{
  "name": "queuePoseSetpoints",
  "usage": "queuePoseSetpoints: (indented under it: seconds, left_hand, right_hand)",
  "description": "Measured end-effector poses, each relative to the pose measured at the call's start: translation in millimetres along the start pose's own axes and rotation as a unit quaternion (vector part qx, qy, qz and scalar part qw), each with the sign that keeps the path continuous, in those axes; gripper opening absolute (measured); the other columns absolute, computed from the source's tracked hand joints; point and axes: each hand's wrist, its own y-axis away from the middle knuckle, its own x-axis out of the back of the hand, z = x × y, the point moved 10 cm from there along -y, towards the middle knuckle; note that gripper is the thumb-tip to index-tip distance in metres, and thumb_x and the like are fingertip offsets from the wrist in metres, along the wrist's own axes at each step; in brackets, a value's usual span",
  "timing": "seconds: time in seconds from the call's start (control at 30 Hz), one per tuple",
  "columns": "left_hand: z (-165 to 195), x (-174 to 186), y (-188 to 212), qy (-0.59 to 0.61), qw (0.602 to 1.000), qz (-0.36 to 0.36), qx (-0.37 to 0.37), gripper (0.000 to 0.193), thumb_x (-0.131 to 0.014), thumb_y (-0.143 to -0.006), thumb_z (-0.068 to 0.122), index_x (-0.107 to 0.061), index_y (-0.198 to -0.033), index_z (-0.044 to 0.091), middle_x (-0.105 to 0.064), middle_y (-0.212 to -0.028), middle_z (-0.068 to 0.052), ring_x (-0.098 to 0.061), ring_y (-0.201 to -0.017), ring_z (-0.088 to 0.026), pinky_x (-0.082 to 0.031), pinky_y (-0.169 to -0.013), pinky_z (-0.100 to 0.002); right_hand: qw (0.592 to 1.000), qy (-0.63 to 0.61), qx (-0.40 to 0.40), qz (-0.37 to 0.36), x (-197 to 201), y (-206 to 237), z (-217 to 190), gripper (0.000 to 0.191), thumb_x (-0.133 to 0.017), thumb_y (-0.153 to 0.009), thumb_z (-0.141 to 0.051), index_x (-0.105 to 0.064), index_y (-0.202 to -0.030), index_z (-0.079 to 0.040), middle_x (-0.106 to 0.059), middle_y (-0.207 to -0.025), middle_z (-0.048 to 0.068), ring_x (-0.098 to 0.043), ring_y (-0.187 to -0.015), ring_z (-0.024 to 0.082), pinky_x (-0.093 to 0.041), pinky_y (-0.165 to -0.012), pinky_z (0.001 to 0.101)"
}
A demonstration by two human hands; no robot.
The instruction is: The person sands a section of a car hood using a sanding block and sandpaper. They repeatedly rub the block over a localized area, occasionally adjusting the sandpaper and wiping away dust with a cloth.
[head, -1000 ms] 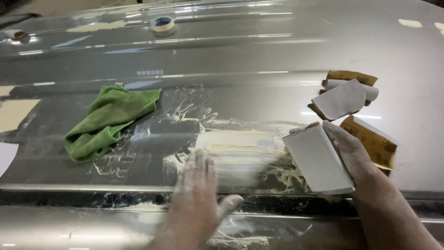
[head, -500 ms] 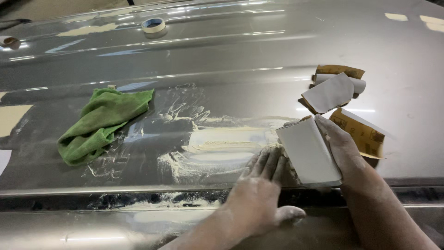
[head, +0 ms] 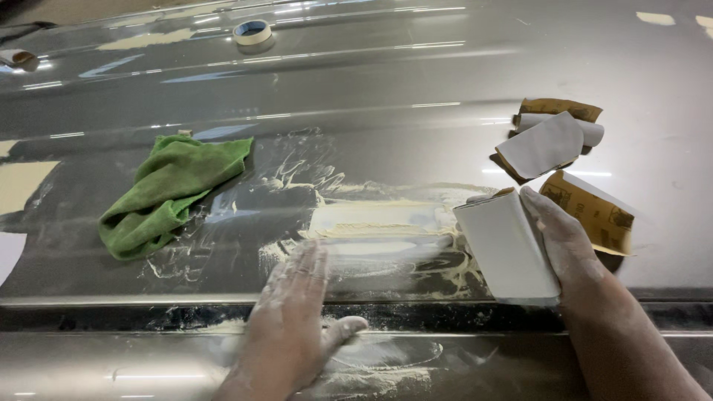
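Observation:
My left hand point(head: 291, 319), dusty and flat with fingers spread, lies on the shiny grey car panel point(head: 386, 82) at the lower edge of a pale sanded filler patch point(head: 371, 223). My right hand point(head: 564, 245) grips a pale sanding block wrapped in sandpaper point(head: 505, 245), tilted up on its edge at the right end of the patch. Yellowish sanding dust surrounds the patch.
A crumpled green cloth point(head: 171, 193) lies to the left of the patch. Loose sandpaper sheets point(head: 549, 141) and a brown-backed sheet point(head: 594, 212) lie to the right. A masking tape roll point(head: 252, 32) sits at the far top. A dark seam point(head: 148, 315) runs along the panel below.
My left hand has swept across the dusty patch, first to the right near the block, then back to the left. The right hand and block have barely moved.

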Motion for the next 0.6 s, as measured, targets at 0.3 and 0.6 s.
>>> queuePoseSetpoints:
  seconds: [0.3, 0.6]
  left_hand:
    - [-5, -5, 1, -0.026, 0.986, -0.095, 0.133, 0.111, -0.034, -0.088, 0.081, -0.008, -0.16, 0.001, -0.005, -0.169, -0.026, -0.016, -0.147, -0.046, -0.021, -0.118, -0.048]
    - [89, 8, -20, 0.002, 0.997, -0.038, -0.074, 0.103, -0.033, -0.094, 0.075, -0.01, -0.153, -0.006, -0.01, -0.163, -0.038, -0.013, -0.152, -0.052, -0.017, -0.119, -0.06]
  right_hand:
    - [0.985, -0.065, -0.12, 0.102, 9, 5, 20, 0.087, -0.046, -0.084, -0.067, -0.055, -0.14, -0.001, -0.065, -0.119, 0.028, -0.065, -0.1, 0.035, -0.058, -0.077, 0.052]
    - [0.88, 0.107, 0.417, -0.2, -47, 55, -60, 0.056, -0.048, -0.105, -0.027, -0.039, -0.143, 0.013, -0.064, -0.116, 0.033, -0.072, -0.09, 0.029, -0.069, -0.065, 0.0358]
